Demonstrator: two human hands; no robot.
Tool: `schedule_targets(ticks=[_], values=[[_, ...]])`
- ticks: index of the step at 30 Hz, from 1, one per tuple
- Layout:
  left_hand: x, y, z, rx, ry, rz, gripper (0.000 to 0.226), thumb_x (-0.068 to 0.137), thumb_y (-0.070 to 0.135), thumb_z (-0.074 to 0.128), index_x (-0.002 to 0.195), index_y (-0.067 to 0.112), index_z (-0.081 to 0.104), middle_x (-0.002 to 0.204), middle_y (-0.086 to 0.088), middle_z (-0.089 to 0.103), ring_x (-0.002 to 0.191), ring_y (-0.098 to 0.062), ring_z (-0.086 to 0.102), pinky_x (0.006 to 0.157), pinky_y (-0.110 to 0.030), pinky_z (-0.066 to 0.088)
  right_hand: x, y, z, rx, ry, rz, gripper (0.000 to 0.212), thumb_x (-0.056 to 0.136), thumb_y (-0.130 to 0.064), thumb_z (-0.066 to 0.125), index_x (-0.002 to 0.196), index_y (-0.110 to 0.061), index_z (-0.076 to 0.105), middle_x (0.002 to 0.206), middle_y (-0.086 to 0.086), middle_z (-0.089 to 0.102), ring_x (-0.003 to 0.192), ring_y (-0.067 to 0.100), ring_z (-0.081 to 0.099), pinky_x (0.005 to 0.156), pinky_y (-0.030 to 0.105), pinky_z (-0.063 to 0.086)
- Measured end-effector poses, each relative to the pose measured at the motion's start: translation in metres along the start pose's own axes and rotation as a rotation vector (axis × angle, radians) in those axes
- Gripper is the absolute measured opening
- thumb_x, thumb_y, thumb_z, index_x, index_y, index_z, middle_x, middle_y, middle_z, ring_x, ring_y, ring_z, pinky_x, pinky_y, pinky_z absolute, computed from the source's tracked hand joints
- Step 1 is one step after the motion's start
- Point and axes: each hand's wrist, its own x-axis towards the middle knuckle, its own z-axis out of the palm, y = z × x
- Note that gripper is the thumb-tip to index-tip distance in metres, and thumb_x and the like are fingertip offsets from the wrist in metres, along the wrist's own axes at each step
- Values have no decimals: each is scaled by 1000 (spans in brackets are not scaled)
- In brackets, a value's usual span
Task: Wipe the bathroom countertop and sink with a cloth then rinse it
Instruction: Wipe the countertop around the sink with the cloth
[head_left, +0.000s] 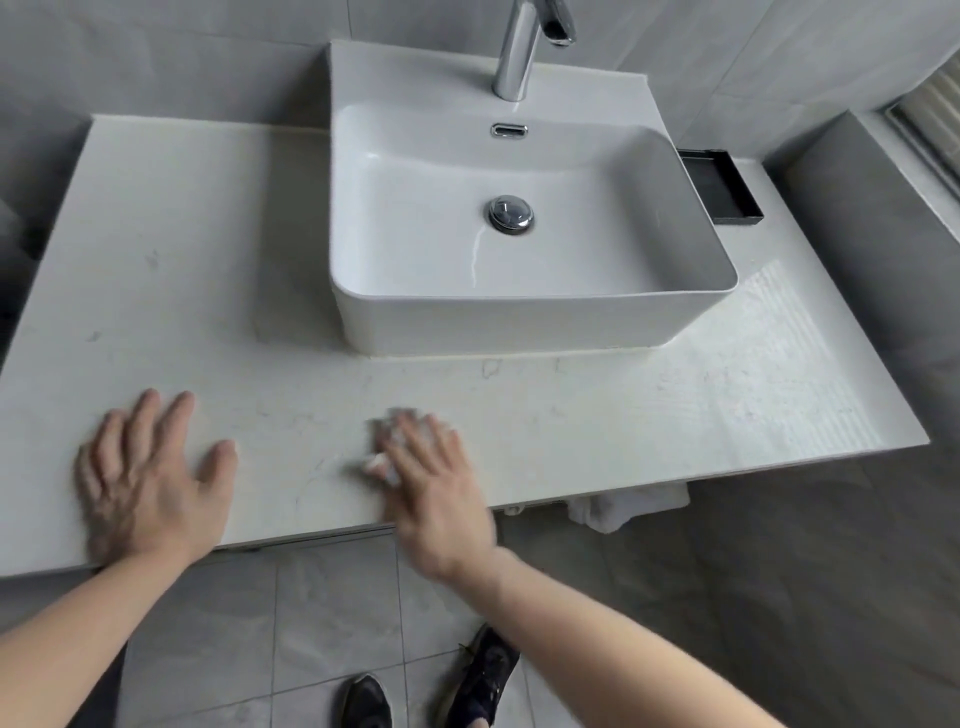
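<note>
A pale marble countertop carries a white rectangular basin sink with a chrome faucet and a chrome drain plug. My right hand presses flat on a small white cloth near the counter's front edge, its fingers straight and motion-blurred. Most of the cloth is hidden under the fingers. My left hand rests flat on the counter at the front left, fingers spread, holding nothing.
A black tray lies on the counter behind the sink's right side. A white towel hangs under the counter's front edge. Grey tiled walls stand behind and at the right. My shoes are on the tiled floor below.
</note>
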Motion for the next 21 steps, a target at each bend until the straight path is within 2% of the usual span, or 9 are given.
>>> schedule_targets(ticks=[2, 5, 7, 9, 12, 14, 16, 19, 21], values=[[-1, -1, -2, 1, 10, 3, 69, 87, 57, 39, 150, 30, 40, 165, 0, 27, 151, -29, 21, 122, -51, 13, 13, -55, 31, 93, -71, -111, 75, 87, -13, 59, 158, -20, 38, 171, 0, 25, 159, 30, 14, 129, 46, 10], [-2, -2, -3, -6, 11, 20, 68, 87, 54, 39, 150, 30, 41, 165, 0, 28, 151, -30, 21, 121, -51, 14, 22, -89, 44, 189, -83, -108, 70, 81, -7, 49, 151, -16, 47, 166, 1, 36, 157, 27, 22, 128, 46, 15], [-2, -1, -4, -7, -2, 14, 67, 88, 52, 37, 151, 30, 42, 165, 1, 28, 152, -29, 20, 122, -51, 12, 17, -81, 33, 278, -27, -68, 68, 82, -10, 38, 149, -14, 51, 163, 1, 42, 156, 22, 28, 128, 42, 20], [-3, 0, -6, -8, -8, 7, 66, 88, 51, 36, 151, 30, 42, 165, 1, 28, 152, -29, 19, 123, -51, 11, 7, -58, 13, 374, 63, 10, 57, 94, -9, 36, 148, -15, 53, 161, -3, 45, 154, 13, 31, 127, 38, 26], [-3, 1, -10, 6, -20, 1, 66, 89, 50, 33, 152, 30, 39, 166, 1, 27, 153, -28, 17, 124, -51, 9, -5, -4, -27, 406, 269, 191, 45, 104, -8, 55, 147, -20, 56, 158, -11, 48, 151, 4, 35, 125, 36, 32], [-3, 1, -10, 19, -34, 2, 67, 89, 50, 32, 153, 31, 36, 167, 1, 25, 154, -28, 15, 125, -51, 9, -9, 40, -57, 351, 371, 309, 42, 105, -11, 58, 146, -21, 58, 156, -13, 50, 150, 4, 37, 125, 38, 32], [-2, 2, -10, 23, -43, -2, 67, 90, 50, 32, 154, 31, 35, 167, 2, 24, 154, -28, 14, 125, -51, 10, -11, 86, -81, 224, 433, 422, 38, 108, -16, 52, 145, -20, 59, 155, -15, 48, 151, 9, 38, 126, 42, 30], [-1, 2, -10, 23, -45, -4, 66, 90, 49, 34, 154, 31, 36, 167, 2, 24, 154, -28, 15, 125, -52, 11, -15, 135, -94, -34, 407, 525, 39, 108, -17, 47, 145, -22, 57, 159, -12, 43, 154, 23, 31, 128, 41, 19], [-1, 2, -9, 27, -46, -2, 66, 90, 49, 35, 154, 31, 36, 167, 2, 24, 154, -28, 15, 125, -53, 11, -14, 139, -88, -122, 363, 593, 46, 107, -20, 46, 152, -28, 47, 166, -10, 33, 157, 28, 20, 128, 46, 13]])
